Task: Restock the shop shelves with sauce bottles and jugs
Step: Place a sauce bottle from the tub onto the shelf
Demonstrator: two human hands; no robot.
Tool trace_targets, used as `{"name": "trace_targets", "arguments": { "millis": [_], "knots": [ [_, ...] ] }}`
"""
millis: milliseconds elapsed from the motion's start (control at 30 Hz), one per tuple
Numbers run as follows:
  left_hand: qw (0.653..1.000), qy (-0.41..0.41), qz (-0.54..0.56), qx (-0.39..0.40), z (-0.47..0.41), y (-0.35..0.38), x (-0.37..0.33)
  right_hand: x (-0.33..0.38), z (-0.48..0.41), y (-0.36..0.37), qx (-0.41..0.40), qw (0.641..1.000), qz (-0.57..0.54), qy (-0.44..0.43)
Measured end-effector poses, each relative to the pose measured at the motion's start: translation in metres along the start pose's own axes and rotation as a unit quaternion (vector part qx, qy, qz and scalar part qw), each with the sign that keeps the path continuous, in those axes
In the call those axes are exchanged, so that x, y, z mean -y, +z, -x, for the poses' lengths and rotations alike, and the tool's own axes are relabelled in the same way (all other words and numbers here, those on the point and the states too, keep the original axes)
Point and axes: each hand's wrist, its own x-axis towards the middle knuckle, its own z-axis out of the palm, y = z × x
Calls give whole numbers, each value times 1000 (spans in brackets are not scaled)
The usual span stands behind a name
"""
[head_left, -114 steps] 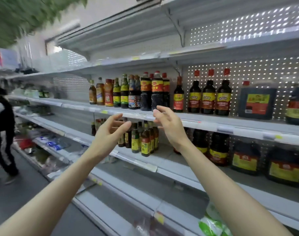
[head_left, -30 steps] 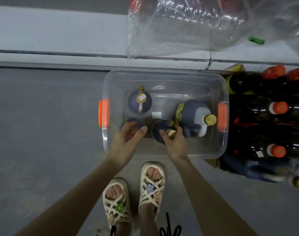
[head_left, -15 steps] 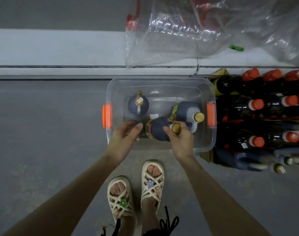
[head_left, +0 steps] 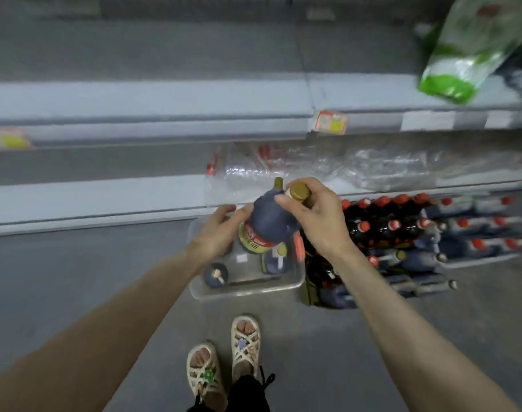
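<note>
jug [head_left: 268, 221] lifted off bin [head_left: 248, 288], right hand [head_left: 316, 221] pinching cap [head_left: 298, 191], left hand [head_left: 216, 233] blurred

**Where Things Were**

The tub [head_left: 249, 289] sat in front of the bottom shelf [head_left: 105, 193]. Two small bottles [head_left: 215, 275] stood in it. The jug [head_left: 268, 221] was above it, between the left hand [head_left: 216, 233] and right hand [head_left: 317, 223]. A pile of bottles [head_left: 402, 230] lay right of the tub.
</note>
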Motion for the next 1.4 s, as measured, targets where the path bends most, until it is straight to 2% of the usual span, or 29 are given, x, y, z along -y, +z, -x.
{"name": "trace_targets", "arguments": {
  "millis": [167,333,467,600,767,900,1000,1133,1400],
  "knots": [
    [996,29,5,84,85,-15,-141,172,15,-71,23,994,-2,-109],
    [984,102,13,145,191,-32,-266,334,46,-130,4,970,31,-243],
    [968,168,-42,184,271,-34,-331,429,85,-170,-42,946,51,-317],
    [957,230,-45,169,324,-19,-374,488,121,-204,-70,936,57,-339],
    [941,281,-4,187,364,14,-404,514,151,-246,-111,941,26,-319],
    [932,306,-8,195,385,52,-419,499,169,-285,-122,939,-16,-321],
    [932,306,-22,195,399,93,-434,486,181,-323,-119,951,-47,-281],
    [926,311,-38,208,418,170,-456,471,201,-398,-137,968,-31,-206],
    [909,346,-20,233,460,346,-488,442,244,-559,-192,952,-57,-231]
  ]
}}
